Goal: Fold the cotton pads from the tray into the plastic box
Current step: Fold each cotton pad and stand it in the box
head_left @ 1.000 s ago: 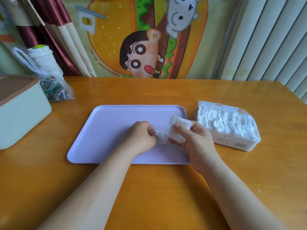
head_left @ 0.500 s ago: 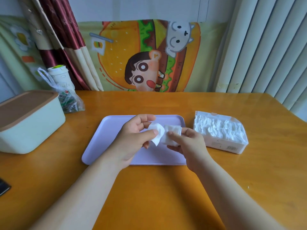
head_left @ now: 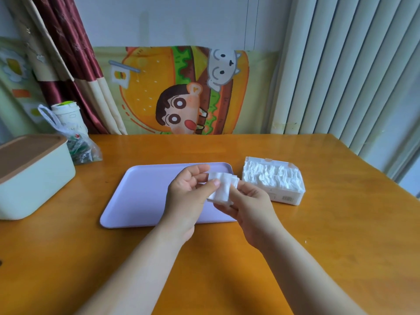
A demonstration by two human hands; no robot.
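Note:
A white cotton pad (head_left: 222, 187) is held in the air above the right part of the lilac tray (head_left: 141, 196). My left hand (head_left: 189, 189) pinches its left edge between thumb and fingers. My right hand (head_left: 248, 203) grips the pad's right side from below. The pad looks partly folded over. To the right of the tray stands the clear plastic box (head_left: 273, 179), packed with white folded pads. No other pad shows on the tray.
A pale green box with a brown lid (head_left: 29, 173) stands at the table's left edge. Behind it lie a plastic bag (head_left: 78, 144) and a white cup (head_left: 68, 117). A cartoon cloth and curtains hang behind the wooden table (head_left: 318, 246).
Both hands lifted the pad off the tray and brought it up. The left hand turned palm up and folded the pad's left part toward the right. The view tilted upward.

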